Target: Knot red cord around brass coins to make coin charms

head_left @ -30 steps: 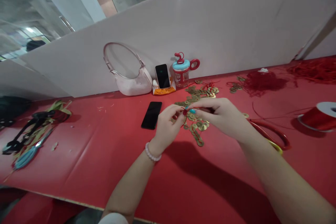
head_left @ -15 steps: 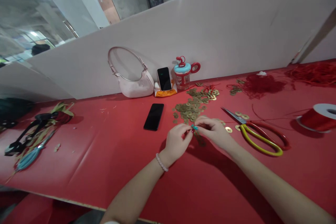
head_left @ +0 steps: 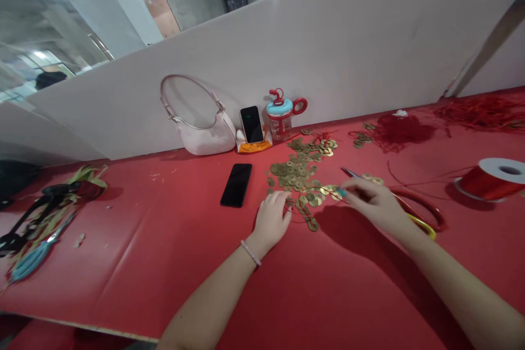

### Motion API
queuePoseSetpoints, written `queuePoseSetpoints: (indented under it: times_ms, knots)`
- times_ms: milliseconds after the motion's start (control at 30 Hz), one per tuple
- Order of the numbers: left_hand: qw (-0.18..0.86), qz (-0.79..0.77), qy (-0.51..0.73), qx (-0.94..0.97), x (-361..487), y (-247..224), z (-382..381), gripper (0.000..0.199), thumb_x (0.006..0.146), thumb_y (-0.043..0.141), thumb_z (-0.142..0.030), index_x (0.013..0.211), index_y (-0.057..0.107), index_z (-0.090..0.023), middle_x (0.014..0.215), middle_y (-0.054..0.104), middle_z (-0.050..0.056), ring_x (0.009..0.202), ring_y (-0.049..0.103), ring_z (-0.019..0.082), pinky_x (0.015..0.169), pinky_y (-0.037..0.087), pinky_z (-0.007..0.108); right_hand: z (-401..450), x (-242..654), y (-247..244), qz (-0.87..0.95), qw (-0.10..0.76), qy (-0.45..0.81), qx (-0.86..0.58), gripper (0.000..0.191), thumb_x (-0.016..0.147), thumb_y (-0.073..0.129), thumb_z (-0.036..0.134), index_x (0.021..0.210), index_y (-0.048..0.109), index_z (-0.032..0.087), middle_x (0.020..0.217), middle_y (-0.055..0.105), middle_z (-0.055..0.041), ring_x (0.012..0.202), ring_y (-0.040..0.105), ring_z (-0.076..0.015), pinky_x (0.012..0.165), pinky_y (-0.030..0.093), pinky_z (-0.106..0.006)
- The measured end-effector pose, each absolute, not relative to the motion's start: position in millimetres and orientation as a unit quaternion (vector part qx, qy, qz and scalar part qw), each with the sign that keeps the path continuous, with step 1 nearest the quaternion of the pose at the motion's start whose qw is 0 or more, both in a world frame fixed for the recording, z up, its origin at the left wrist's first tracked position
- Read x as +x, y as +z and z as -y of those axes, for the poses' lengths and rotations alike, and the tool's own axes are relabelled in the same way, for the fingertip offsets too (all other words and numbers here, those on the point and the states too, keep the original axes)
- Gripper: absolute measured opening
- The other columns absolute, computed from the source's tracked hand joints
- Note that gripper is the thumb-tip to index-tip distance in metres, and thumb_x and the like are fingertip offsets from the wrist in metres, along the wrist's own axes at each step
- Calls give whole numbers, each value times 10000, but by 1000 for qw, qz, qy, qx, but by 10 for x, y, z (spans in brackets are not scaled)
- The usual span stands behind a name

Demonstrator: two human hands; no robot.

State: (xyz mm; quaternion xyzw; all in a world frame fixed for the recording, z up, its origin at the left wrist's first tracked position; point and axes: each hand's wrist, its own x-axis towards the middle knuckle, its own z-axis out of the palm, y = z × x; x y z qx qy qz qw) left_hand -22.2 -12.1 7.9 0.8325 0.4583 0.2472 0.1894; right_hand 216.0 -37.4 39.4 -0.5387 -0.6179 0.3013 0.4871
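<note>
Reaching over the table, my left hand (head_left: pixel 271 219) has its fingers closed at the left end of a thin red cord (head_left: pixel 301 197), beside flat brass coins. My right hand (head_left: pixel 375 202) is drawn off to the right, thumb and fingers pinched on the cord's other end; a small turquoise spot shows at its fingertips. Between the hands lies a short row of overlapping coins (head_left: pixel 312 224). A larger heap of holed brass coins (head_left: pixel 295 169) spreads just beyond. Scissors with red and yellow handles (head_left: pixel 430 213) are partly hidden behind my right hand.
A black phone (head_left: pixel 237 185) lies left of the coins. Along the partition stand a pink handbag (head_left: pixel 205 134), a propped phone (head_left: pixel 251 124) and a lidded cup (head_left: pixel 281 120). Red thread (head_left: pixel 404 131) and a ribbon spool (head_left: pixel 488 180) are at right, blue-handled scissors (head_left: pixel 33 260) far left.
My hands, together at their fingertips before, have parted. The right hand moved right over the scissors, and the coin row and cord between them now show. The view shifted slightly.
</note>
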Motion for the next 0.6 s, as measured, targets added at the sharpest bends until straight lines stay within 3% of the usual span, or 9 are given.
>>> queuePoseSetpoints:
  times_ms: [100,167,400,600]
  knots:
    - [241,-475,296,793,-226,29,84,333,767,478,-84,1080,531,-184,987,569,63,859,539,165,797,449,306,472,2040,395,814,256,203,-481,167,794,456,189,782,621,206,783,594,-41,731,543,-167,649,403,-287]
    - [287,-486,329,757,-236,-16,60,368,722,480,-44,1059,535,-181,893,536,33,701,501,116,688,443,250,508,1969,411,855,175,159,-461,183,792,435,159,739,606,196,783,581,-41,712,533,-155,635,379,-275]
    - [348,-509,396,681,-250,-128,-4,354,693,501,-27,1012,546,-174,836,481,5,643,446,80,633,401,205,534,1894,407,874,121,106,-459,167,769,455,131,670,576,189,750,566,-33,651,509,-135,572,322,-250]
    - [358,-499,402,679,-242,-113,2,345,699,481,-22,998,549,-179,856,478,6,644,452,77,634,403,202,520,1854,369,888,84,73,-445,232,811,418,76,775,619,186,781,583,-35,663,542,-138,582,352,-250]
